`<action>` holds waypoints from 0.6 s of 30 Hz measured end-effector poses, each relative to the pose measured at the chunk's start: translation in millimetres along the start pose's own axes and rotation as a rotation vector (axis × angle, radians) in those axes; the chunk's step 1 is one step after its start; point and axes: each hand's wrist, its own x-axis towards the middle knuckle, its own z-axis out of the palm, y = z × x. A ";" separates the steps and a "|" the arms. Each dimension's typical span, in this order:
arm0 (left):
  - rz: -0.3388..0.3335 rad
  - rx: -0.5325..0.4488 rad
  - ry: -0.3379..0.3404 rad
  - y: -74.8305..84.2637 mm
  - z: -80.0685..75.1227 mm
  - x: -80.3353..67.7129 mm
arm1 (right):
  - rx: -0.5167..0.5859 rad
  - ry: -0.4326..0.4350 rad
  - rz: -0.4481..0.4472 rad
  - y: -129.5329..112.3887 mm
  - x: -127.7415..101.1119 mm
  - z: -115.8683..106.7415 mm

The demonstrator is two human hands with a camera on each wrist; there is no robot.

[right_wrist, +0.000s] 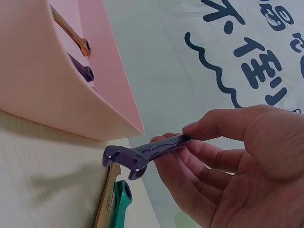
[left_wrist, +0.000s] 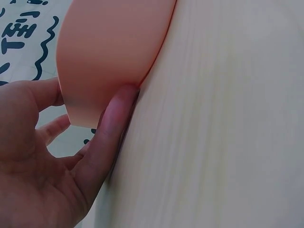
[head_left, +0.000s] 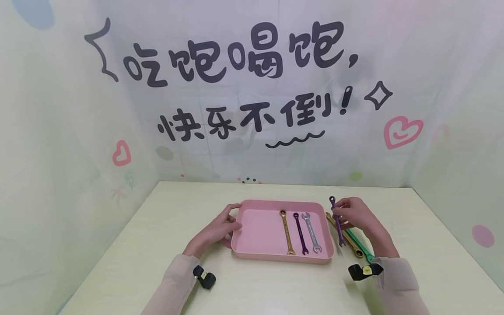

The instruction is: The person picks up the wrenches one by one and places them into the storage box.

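- Head view: the right hand (head_left: 354,215) pinches the purple wrench (head_left: 337,221) mid-shaft, lifted off the counter (head_left: 275,284), its long axis running away from the person. The pink tray (head_left: 252,251) sits just left of that grip.
- Left wrist view: the left hand (left_wrist: 57,161), fingers straight, presses against the tray's wall (left_wrist: 109,52).
- Right wrist view: thumb and fingers (right_wrist: 190,164) clamp the wrench's shaft (right_wrist: 142,154), its open jaw pointing out past the tray corner, above the gold wrench (right_wrist: 108,199) and green wrench (right_wrist: 121,204).

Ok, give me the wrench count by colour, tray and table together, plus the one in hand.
Purple wrenches: 2, one in the pink tray at, one held in the right hand at
Gold wrenches: 2, one in the tray, one on the table
Silver wrench: 1, in the tray
Green wrench: 1, on the table
Total: 6
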 end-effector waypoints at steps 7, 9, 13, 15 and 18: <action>0.008 0.002 -0.012 0.6 0.1 1.2 | -0.006 0.005 0.003 0.4 0.6 -0.8; 0.006 0.002 -0.011 0.5 0.3 1.5 | -0.007 0.001 0.003 0.5 1.2 -1.1; 0.004 0.004 -0.009 0.4 0.5 1.6 | -0.009 0.002 -0.005 -0.7 2.4 -1.4; 0.003 0.005 -0.008 0.2 0.3 1.6 | -0.012 0.004 -0.010 -1.5 2.4 -1.7; 0.005 0.008 -0.008 0.6 0.1 1.7 | -0.017 0.008 -0.011 -1.4 2.7 -2.1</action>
